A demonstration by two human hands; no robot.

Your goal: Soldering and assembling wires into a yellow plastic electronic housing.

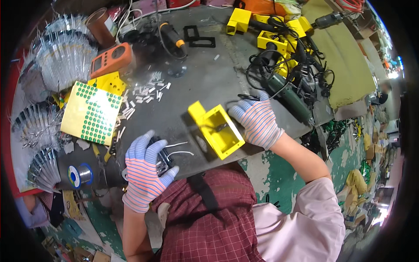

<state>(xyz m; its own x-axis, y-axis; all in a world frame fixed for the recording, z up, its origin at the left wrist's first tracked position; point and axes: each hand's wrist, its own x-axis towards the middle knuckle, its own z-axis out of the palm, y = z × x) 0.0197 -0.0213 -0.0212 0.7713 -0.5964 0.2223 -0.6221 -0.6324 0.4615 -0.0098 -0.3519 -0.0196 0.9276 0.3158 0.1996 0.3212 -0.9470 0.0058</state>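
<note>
My left hand (146, 170), in a blue and orange striped glove, curls around a small dark electrical part (163, 158) with metal on it. Two short white wires stick out of that part to the right. Right of it a yellow open box (221, 135) with a side tab lies near the table's front edge, a dark cord end inside. Against the box's right side is my right hand (258, 122), gloved alike, its fingers bent around a black cable (248, 96). The palm hides part of that cable.
Small white sleeves (150, 89) lie scattered behind my left hand. A sheet of green dots (91, 112), an orange meter (111, 60) and a solder spool (80, 175) are at left. Yellow boxes (271, 40), tangled cords and a dark green power tool (290, 98) occupy the right.
</note>
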